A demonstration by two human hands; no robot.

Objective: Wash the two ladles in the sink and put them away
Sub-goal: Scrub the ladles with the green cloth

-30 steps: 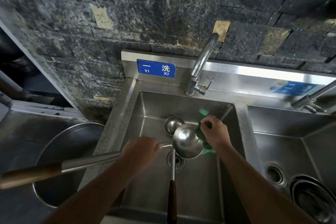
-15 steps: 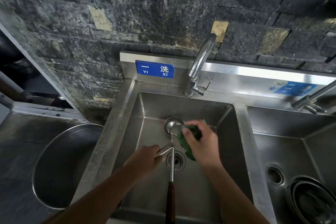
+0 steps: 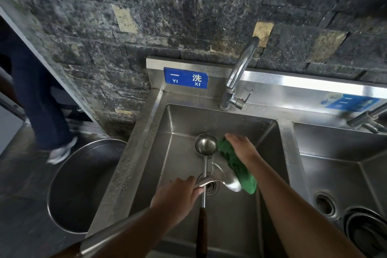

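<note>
Scrubbing the first ladle, second one waiting.
The left hand (image 3: 178, 195) gripped the large ladle (image 3: 227, 176) by its handle while the right hand (image 3: 240, 148) pressed a green cloth (image 3: 238, 165) against its bowl; the small ladle (image 3: 205, 145) lay just beyond the left hand in the sink (image 3: 230, 119), apparently unwashed, nothing put away.

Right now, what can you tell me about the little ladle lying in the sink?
The small ladle is shiny metal with a round bowl facing up. Its thin metal shaft runs toward the camera into a dark wooden-looking grip. It lies in the left sink basin, crossing the drain. No hand holds it; the big ladle being scrubbed crosses above its shaft.
</note>
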